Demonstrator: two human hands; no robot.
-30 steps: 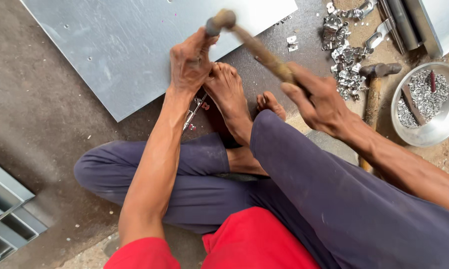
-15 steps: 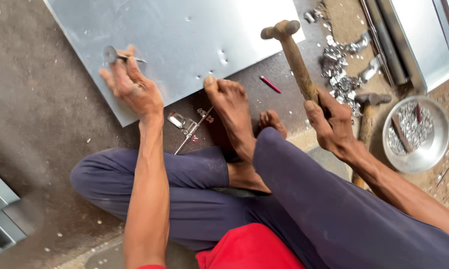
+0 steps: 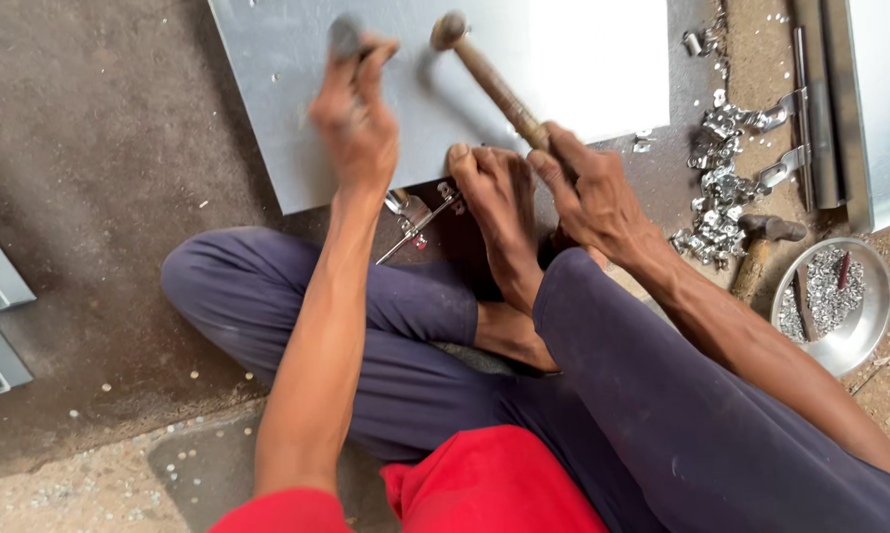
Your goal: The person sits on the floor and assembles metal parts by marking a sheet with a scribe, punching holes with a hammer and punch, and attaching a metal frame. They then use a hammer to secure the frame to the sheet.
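The left hand (image 3: pixel 354 118) pinches a small blurred metal punch (image 3: pixel 345 35) upright on the flat grey sheet-metal panel (image 3: pixel 297 109) lying on the floor. At two o'clock of it, the right hand (image 3: pixel 593 197) is clenched around a wooden-handled hammer (image 3: pixel 486 74), head raised just beside the punch (not touching). A bare foot (image 3: pixel 499 212) pins the panel's edge. Few marks show on the panel, so most punching seems left.

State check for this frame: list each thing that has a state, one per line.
Left hand: closed on a small tool, pressed to the sheet.
Right hand: gripping the hammer handle.
Hammer: head raised, tilted above the sheet.
Metal sheet: flat on the floor.
Metal bowl: upright, holding metal bits.
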